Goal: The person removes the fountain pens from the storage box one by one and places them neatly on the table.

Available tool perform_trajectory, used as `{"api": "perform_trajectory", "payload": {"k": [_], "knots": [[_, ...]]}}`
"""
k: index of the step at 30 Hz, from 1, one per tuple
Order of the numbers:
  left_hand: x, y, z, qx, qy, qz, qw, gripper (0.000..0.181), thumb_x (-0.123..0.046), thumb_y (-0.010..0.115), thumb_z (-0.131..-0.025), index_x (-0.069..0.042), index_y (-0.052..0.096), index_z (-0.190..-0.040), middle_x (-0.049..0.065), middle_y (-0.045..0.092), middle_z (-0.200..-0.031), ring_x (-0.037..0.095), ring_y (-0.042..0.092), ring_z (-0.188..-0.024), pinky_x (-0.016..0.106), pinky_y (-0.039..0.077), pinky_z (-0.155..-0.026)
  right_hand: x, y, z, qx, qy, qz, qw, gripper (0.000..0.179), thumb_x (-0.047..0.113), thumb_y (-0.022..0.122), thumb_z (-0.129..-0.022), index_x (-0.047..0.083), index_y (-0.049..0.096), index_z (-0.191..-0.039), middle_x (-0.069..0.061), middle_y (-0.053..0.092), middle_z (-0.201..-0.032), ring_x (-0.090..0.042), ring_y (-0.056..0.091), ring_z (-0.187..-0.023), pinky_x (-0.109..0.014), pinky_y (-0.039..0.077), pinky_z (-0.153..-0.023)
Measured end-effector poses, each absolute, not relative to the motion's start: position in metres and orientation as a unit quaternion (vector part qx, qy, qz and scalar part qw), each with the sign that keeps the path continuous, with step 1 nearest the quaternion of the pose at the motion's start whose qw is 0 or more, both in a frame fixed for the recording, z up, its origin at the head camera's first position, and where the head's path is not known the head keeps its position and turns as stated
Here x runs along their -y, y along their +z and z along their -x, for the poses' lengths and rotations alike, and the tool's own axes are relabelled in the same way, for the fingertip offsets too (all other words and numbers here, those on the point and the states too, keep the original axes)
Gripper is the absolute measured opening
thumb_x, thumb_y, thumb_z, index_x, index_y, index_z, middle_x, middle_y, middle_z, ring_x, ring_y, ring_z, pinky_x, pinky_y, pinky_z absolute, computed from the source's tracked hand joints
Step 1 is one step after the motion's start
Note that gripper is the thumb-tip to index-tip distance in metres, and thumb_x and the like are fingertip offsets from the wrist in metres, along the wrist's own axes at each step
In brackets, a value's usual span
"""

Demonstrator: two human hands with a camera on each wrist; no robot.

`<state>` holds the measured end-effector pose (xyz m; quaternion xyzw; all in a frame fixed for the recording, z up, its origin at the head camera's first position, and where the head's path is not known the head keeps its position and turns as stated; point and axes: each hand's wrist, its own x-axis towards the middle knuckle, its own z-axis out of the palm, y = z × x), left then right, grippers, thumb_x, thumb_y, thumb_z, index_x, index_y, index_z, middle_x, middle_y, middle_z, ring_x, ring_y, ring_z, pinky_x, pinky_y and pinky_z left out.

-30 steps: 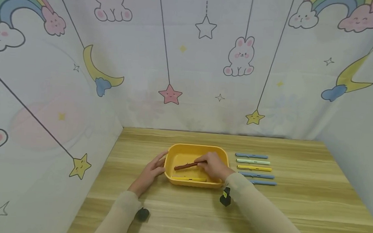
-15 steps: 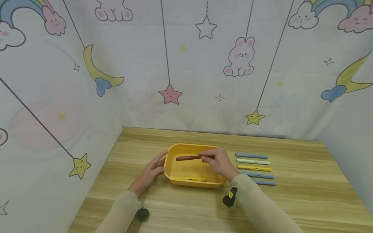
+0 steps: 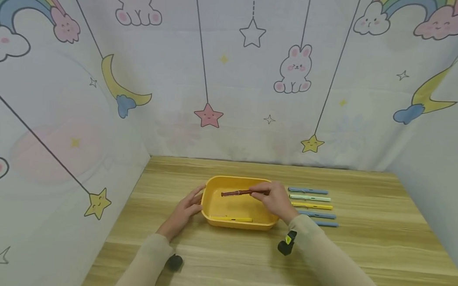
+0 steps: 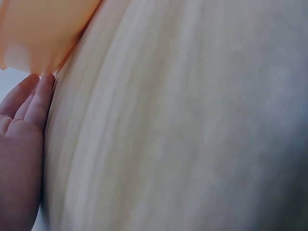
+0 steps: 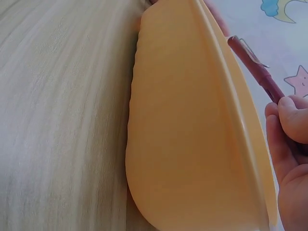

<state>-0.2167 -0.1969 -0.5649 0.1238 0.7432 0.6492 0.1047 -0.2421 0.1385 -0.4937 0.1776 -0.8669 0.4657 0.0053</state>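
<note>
My right hand [image 3: 275,200] pinches a dark red pen [image 3: 235,192] with a metal clip, held above the yellow tray [image 3: 208,222]. In the right wrist view the pen [image 5: 252,62] shows over the tray's rim, thumb and fingers closed on its lower part. On the tray floor, along the near side, lies a yellow pen [image 3: 232,219]. My left hand [image 3: 181,214] rests at the tray's left end with fingers extended; in the left wrist view the fingertips of the hand [image 4: 24,130] are right at the tray's wall [image 4: 43,33].
To the right of the tray several pens lie in a column: a blue one [image 3: 308,191] at the back, a light green one [image 3: 311,198], a yellow one [image 3: 315,206] and more blue ones nearer, partly behind my right hand and sleeve. A patterned curtain [image 3: 244,144] stands behind the wooden table [image 3: 225,265].
My right hand has lifted the red pen from low in the tray and moved it up and to the right. The left hand stays at the tray's left end.
</note>
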Motion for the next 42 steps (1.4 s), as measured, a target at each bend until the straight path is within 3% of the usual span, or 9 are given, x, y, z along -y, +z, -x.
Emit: {"api": "perform_trajectory", "payload": {"k": [9, 20, 32, 42], "knots": [[0.196, -0.563, 0.216, -0.745, 0.649, -0.117, 0.103, 0.067, -0.016, 0.058, -0.105, -0.026, 0.033, -0.166, 0.014, 0.039, -0.166, 0.031, 0.040, -0.152, 0.051, 0.035, -0.121, -0.143, -0.496, 0.241, 0.862, 0.474, -0.178, 0.019, 0.016, 0.013, 0.080, -0.093, 0.013, 0.085, -0.108, -0.005, 0.081, -0.102, -0.014, 0.070, -0.083, -0.026, 0.056, -0.066], [0.197, -0.564, 0.218, -0.745, 0.647, -0.128, 0.102, 0.067, -0.016, 0.058, -0.105, -0.025, 0.032, -0.166, 0.015, 0.039, -0.166, 0.030, 0.038, -0.153, 0.033, 0.042, -0.115, -0.157, -0.496, 0.238, 0.855, 0.486, -0.176, 0.037, 0.018, 0.009, 0.080, -0.093, 0.012, 0.084, -0.110, -0.006, 0.081, -0.106, -0.021, 0.075, -0.096, -0.028, 0.059, -0.075], [0.197, -0.565, 0.217, -0.740, 0.653, -0.122, 0.108, 0.066, -0.018, 0.060, -0.104, -0.030, 0.035, -0.164, 0.013, 0.040, -0.166, 0.027, 0.041, -0.152, 0.047, 0.038, -0.119, -0.179, -0.494, 0.231, 0.836, 0.525, -0.160, 0.018, 0.023, 0.007, 0.076, -0.095, 0.006, 0.081, -0.117, -0.013, 0.078, -0.116, -0.026, 0.075, -0.103, -0.027, 0.062, -0.080], [0.197, -0.566, 0.216, -0.735, 0.656, -0.138, 0.101, 0.066, -0.015, 0.057, -0.105, -0.023, 0.032, -0.166, 0.018, 0.037, -0.166, 0.034, 0.039, -0.152, 0.027, 0.044, -0.111, -0.200, -0.496, 0.225, 0.824, 0.548, -0.145, 0.021, 0.024, 0.008, 0.078, -0.094, 0.006, 0.081, -0.118, -0.011, 0.078, -0.119, -0.021, 0.076, -0.105, -0.023, 0.061, -0.079]]}}
